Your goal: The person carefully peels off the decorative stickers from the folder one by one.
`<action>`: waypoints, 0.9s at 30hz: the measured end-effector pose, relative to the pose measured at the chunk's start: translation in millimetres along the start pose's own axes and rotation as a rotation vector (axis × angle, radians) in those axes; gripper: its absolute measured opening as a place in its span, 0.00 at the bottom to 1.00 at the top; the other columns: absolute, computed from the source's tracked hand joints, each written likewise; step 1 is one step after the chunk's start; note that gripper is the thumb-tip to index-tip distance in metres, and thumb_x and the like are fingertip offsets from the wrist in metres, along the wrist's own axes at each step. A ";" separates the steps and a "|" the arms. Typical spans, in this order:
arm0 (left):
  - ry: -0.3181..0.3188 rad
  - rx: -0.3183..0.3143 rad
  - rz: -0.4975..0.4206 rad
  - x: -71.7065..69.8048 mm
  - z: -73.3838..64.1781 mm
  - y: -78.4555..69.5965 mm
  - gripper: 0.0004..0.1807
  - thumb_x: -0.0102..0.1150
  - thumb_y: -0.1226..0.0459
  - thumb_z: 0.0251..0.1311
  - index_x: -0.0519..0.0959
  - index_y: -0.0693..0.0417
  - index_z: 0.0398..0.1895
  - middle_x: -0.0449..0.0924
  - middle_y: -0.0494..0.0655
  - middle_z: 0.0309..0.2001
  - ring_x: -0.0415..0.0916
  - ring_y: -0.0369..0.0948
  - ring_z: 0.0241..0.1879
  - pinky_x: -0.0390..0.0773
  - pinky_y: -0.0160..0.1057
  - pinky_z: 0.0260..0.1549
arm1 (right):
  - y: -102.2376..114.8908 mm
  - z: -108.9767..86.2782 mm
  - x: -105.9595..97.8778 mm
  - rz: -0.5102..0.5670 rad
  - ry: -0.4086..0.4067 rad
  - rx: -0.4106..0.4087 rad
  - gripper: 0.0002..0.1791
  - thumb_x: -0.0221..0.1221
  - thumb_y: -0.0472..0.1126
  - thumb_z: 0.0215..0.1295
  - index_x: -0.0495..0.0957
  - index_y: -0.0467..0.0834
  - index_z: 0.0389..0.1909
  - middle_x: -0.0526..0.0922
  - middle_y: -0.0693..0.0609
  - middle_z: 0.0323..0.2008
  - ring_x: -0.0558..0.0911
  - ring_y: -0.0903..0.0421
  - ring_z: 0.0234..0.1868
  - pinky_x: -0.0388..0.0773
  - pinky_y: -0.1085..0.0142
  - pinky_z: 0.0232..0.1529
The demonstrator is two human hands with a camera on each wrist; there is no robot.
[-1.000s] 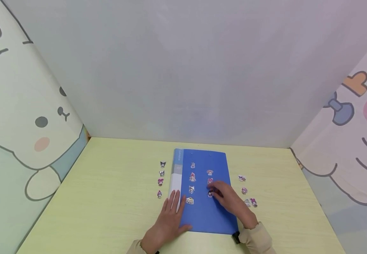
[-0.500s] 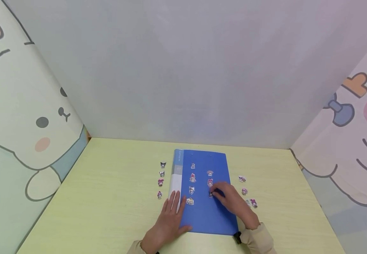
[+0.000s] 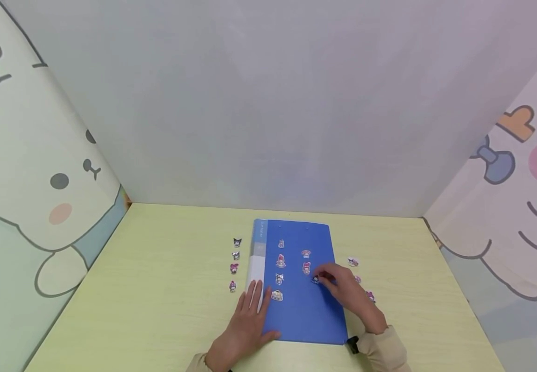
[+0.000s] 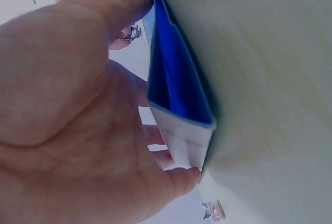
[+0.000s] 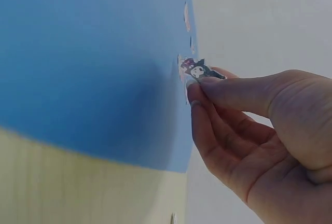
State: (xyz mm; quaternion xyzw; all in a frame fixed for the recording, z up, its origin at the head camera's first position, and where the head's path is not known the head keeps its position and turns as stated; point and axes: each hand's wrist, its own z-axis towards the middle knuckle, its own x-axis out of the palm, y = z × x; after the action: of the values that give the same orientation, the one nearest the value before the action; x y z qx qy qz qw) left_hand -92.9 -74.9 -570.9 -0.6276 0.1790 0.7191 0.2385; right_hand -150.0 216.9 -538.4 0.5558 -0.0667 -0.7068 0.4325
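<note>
A blue binder with a white-and-grey spine lies on the table. My left hand rests on its lower left part, fingers extended over the spine; in the left wrist view the thumb lies along the binder's open end. Over the binder's right half, my right hand pinches a small black-and-white cartoon sticker between thumb and fingertips, lifted off the cover. Just left of and above it sit two pink stickers, the lower one closest. A column of several stickers, including a pink one, runs down the cover's left side.
Left of the binder, several stickers, such as a black-eared one, form a column on the pale yellow table. To the right lie more stickers, some partly hidden by my right hand. A grey wall stands behind.
The black-and-white sticker, earlier at the third spot of the right column, is now between my right fingertips. That hand has shifted slightly right and up. My left hand stays put.
</note>
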 end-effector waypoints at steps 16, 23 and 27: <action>-0.034 0.014 0.001 1.1 -1.0 0.6 0.53 0.59 0.32 0.60 0.63 0.64 0.74 0.61 0.67 0.74 0.60 0.62 0.73 0.71 0.57 0.65 | -13.3 -4.9 -32.8 -0.013 0.098 0.253 0.05 0.64 0.27 0.66 0.83 0.37 0.40 0.85 0.50 0.34 0.82 0.59 0.34 0.82 0.67 0.37; -0.008 0.011 -0.055 -5.6 -1.9 -0.2 0.52 0.58 0.34 0.63 0.61 0.65 0.76 0.58 0.68 0.75 0.57 0.62 0.74 0.69 0.58 0.65 | -23.1 -12.9 -47.7 -0.021 0.066 0.276 0.08 0.65 0.24 0.64 0.81 0.39 0.37 0.83 0.51 0.32 0.80 0.60 0.33 0.80 0.68 0.35; -0.003 0.010 -0.026 -3.1 -0.8 0.3 0.53 0.60 0.34 0.60 0.63 0.64 0.75 0.59 0.68 0.75 0.59 0.62 0.73 0.70 0.57 0.66 | -26.9 -16.6 -54.3 -0.049 0.061 0.300 0.08 0.65 0.25 0.64 0.81 0.40 0.37 0.82 0.55 0.32 0.80 0.61 0.33 0.80 0.68 0.35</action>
State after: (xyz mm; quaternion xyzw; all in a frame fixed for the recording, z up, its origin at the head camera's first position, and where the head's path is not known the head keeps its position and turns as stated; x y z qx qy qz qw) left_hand -92.0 -75.9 -567.9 -0.6276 0.1740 0.7161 0.2511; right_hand -150.0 277.1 -520.5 0.6368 -0.1450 -0.6820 0.3291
